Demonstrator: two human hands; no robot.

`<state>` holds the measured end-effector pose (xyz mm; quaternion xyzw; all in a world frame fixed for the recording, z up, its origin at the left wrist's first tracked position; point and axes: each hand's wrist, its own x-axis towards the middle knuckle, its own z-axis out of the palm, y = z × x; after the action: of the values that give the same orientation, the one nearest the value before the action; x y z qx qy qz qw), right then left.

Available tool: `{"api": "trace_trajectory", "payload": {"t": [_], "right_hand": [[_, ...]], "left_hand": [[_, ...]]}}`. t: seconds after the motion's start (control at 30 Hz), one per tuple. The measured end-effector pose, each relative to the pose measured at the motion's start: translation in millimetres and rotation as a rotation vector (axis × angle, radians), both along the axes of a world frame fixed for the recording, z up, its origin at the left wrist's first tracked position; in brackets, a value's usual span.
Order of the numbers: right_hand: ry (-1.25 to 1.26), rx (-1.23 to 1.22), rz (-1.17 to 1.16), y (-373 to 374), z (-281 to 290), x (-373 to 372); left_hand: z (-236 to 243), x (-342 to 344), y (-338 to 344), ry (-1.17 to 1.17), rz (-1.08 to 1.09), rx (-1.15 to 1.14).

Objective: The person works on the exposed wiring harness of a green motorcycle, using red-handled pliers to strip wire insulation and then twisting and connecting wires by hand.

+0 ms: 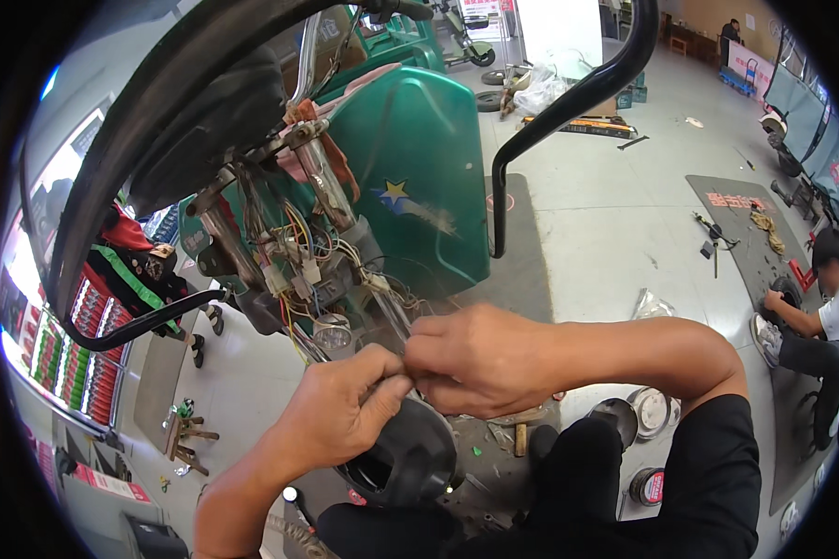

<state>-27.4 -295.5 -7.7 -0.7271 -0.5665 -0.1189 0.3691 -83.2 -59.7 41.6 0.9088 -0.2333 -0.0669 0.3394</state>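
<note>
My left hand [345, 405] is closed, thumb and forefinger pinched together at the lower middle. Close against its fingertips, my right hand [480, 361] is closed too, its fingers curled inward. What they grip between them is hidden. Just beyond my hands stands the stripped front of a green three-wheeler, with loose bundled wires and connectors [294, 252] hanging around its metal fork tubes [324, 182]. A round clear lamp [332, 334] sits among the wires' lower ends. Below my hands is a rounded black housing [415, 456], partly covered by them.
The green body panel [419, 177] rises behind the wires, and black tubular bars [569, 102] arch around them. Round metal tins [653, 410] stand at my right knee. A wooden stool [185, 438] is at left. Another person [811, 326] crouches at far right, hand on a tyre.
</note>
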Motion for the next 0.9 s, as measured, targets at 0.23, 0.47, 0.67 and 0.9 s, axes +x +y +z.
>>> {"api": "trace_trajectory", "payload": {"t": [0.23,0.47,0.67,0.9], "right_hand": [[1.324,0.101,0.382,-4,-8,-12],[0.832,0.103,0.731,-43,-35,-10],[0.985,0.152,-0.151,-62,-86,27],[0.133,0.048,-0.642,-42,-99,18]], "left_hand": [[11,5,8,0.017,-0.219,-0.105],[-11,28,71,-0.240,0.112,-0.096],[-31,39,43,-0.029,0.141,-0.547],[-36,22,30,-0.078,0.168,-0.610]]}}
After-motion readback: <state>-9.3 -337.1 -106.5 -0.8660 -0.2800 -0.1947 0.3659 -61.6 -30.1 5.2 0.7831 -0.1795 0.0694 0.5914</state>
